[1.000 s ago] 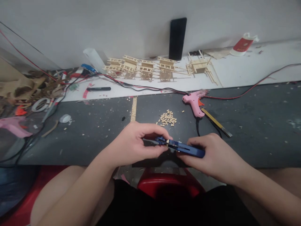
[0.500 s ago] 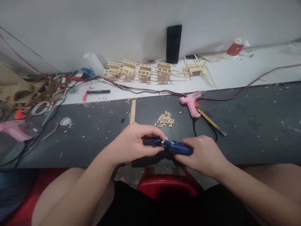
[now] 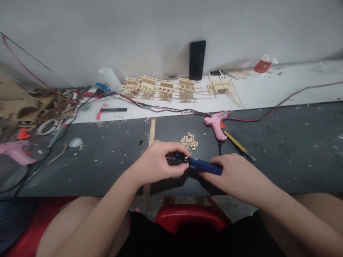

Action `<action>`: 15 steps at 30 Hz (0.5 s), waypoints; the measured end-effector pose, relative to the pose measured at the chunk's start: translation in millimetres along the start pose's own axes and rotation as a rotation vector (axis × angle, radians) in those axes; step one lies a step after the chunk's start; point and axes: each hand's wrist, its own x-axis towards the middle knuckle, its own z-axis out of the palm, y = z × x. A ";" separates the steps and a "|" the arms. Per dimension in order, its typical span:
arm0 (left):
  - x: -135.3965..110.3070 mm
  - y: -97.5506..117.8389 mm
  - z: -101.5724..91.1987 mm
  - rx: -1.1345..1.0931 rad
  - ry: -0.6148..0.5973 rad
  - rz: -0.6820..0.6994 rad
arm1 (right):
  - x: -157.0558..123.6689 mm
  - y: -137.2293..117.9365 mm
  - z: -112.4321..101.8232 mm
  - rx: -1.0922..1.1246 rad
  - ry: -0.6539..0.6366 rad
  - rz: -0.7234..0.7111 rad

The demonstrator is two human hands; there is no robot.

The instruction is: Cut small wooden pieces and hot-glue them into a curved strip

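Observation:
Over the front of the dark table, my right hand [image 3: 235,173] is closed round a blue cutter-like hand tool [image 3: 202,165], held lengthwise and pointing left. My left hand [image 3: 160,160] pinches at the tool's far end, thumb below and fingers above. A tiny pale wooden piece [image 3: 187,160] shows between these fingertips, at the tool's head. The tool's end passes partly behind my left fingers. Just beyond my hands lies a pile of small pale wooden pieces [image 3: 189,141].
A pink glue gun [image 3: 216,125] and yellow utility knife [image 3: 238,144] lie right of the pile. Several small wooden carts [image 3: 186,89] stand along the white strip, near a black phone [image 3: 197,60]. Another pink glue gun [image 3: 17,151], cables and scraps crowd the left.
The view has tilted up slightly, so the table items sit lower in the picture. The blue tool has turned a little in my hands; my grip stays much the same.

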 end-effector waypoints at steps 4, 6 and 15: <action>13.5 -10.7 5.9 0.110 0.066 0.108 | 8.8 4.8 -3.0 -0.176 0.201 0.046; 19.9 -20.4 10.1 0.175 0.107 0.171 | 15.2 7.5 0.0 -0.262 0.301 0.028; 20.5 -48.3 23.3 0.379 0.248 0.338 | 30.5 19.6 13.1 -0.527 0.604 -0.102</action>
